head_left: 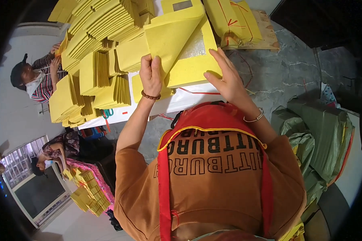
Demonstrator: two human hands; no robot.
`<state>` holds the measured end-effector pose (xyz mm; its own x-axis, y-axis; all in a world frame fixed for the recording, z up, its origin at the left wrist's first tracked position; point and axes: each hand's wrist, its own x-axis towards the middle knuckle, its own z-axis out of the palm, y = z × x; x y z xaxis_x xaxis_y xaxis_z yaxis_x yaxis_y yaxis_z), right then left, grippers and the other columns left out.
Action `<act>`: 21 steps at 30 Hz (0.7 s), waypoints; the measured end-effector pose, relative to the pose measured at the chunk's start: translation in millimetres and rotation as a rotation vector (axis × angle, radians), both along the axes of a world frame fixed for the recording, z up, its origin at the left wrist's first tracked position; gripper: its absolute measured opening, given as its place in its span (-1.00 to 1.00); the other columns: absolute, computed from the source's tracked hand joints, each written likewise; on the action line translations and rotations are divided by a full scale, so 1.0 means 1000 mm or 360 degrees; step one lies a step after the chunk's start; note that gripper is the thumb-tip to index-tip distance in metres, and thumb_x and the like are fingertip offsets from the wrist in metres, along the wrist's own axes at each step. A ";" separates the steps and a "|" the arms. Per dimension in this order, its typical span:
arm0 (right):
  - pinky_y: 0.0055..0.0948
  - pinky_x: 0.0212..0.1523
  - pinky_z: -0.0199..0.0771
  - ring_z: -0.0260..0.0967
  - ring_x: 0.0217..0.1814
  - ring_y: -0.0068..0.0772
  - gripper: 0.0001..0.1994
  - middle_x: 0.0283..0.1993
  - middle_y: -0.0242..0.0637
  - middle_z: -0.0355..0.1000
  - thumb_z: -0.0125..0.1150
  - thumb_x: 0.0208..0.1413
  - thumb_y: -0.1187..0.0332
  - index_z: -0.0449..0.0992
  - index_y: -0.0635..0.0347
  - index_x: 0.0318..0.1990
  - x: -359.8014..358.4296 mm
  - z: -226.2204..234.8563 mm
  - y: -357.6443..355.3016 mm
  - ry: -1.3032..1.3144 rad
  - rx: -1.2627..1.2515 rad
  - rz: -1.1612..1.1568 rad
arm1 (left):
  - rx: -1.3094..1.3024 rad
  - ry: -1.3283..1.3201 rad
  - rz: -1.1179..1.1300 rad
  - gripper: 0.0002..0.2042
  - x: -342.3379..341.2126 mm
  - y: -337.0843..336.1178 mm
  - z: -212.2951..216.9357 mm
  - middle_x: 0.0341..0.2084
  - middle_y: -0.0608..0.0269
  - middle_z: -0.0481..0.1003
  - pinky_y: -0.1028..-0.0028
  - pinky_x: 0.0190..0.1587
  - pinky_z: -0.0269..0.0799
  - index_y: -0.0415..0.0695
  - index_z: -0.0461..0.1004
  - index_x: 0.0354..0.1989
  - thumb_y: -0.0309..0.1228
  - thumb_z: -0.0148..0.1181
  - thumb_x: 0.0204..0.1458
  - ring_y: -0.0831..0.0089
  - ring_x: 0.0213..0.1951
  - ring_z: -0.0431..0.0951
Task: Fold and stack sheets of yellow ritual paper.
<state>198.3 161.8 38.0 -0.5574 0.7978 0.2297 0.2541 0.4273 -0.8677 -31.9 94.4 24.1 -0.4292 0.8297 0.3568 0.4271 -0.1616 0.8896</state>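
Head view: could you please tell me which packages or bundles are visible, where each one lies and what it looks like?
Tied bundle: top centre-right, yellow block bound with red string.
Folded stacks: upper left on the table, many yellow piles.
Green sacks: right of the person, crumpled.
Yellow sheet: left hand lifts it; right hand presses the pile.

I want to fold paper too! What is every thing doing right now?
Left hand: pinching the yellow sheet's edge.
Right hand: pressing flat on the stack.
Top yellow sheet: lifted and curling over.
Folded yellow stacks: piled on the table.
Tied yellow bundle: bound with red string.
Green bags: crumpled.
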 end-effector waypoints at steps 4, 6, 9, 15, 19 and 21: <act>-0.18 0.25 -0.06 -0.11 0.33 0.15 -0.42 0.26 0.29 -0.06 0.14 0.03 0.26 0.15 0.24 0.20 0.000 0.004 -0.003 -0.0066 0.0059 0.0008 | 0.0121 -0.0096 0.0031 -0.83 0.000 -0.001 -0.004 -0.44 0.43 0.27 0.68 -0.36 0.14 -0.21 0.25 -0.18 -0.38 -0.04 0.17 0.71 -0.42 0.18; -0.24 0.27 -0.09 -0.17 0.38 0.09 -0.43 0.30 0.24 -0.11 0.13 0.05 0.28 0.13 0.23 0.22 0.000 0.008 -0.003 -0.0148 0.0057 0.0008 | 0.0031 -0.0094 0.0051 -0.84 -0.001 -0.002 -0.003 -0.41 0.37 0.31 0.65 -0.32 0.20 -0.24 0.26 -0.20 -0.40 -0.05 0.17 0.66 -0.38 0.23; -0.20 0.27 -0.09 -0.18 0.37 0.10 -0.43 0.30 0.22 -0.12 0.13 0.05 0.28 0.14 0.20 0.22 0.000 0.011 -0.004 -0.0144 0.0163 0.0013 | 0.0060 -0.0118 0.0035 -0.84 0.003 0.001 0.001 -0.43 0.39 0.31 0.66 -0.34 0.19 -0.24 0.27 -0.22 -0.40 -0.03 0.17 0.68 -0.41 0.22; -0.18 0.28 -0.10 -0.17 0.36 0.12 -0.43 0.31 0.20 -0.14 0.12 0.04 0.27 0.15 0.13 0.23 -0.001 0.006 -0.004 -0.0250 0.0187 0.0013 | 0.0062 -0.0071 -0.0013 -0.84 0.001 0.002 -0.001 -0.46 0.41 0.30 0.67 -0.36 0.18 -0.25 0.29 -0.24 -0.39 -0.02 0.16 0.68 -0.43 0.21; -0.17 0.27 -0.09 -0.14 0.35 0.11 -0.45 0.32 0.13 -0.11 0.14 0.03 0.28 0.19 0.14 0.20 -0.001 0.003 -0.006 -0.0308 0.0175 -0.0013 | 0.0063 -0.0097 0.0012 -0.83 0.003 0.000 -0.001 -0.47 0.40 0.31 0.66 -0.37 0.19 -0.25 0.29 -0.24 -0.38 -0.02 0.16 0.68 -0.44 0.21; -0.17 0.27 -0.08 -0.13 0.35 0.10 -0.47 0.32 0.10 -0.10 0.14 0.03 0.28 0.21 0.14 0.18 0.000 0.003 -0.006 -0.0324 0.0208 -0.0016 | 0.0039 -0.0002 0.0066 -0.81 0.003 -0.002 -0.002 -0.49 0.39 0.31 0.65 -0.38 0.20 -0.25 0.29 -0.24 -0.36 -0.02 0.16 0.67 -0.45 0.22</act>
<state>197.9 155.6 40.8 -0.5950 0.7745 0.2149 0.4228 0.5290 -0.7358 -29.0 92.9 22.5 -0.4635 0.8023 0.3761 0.4330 -0.1653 0.8861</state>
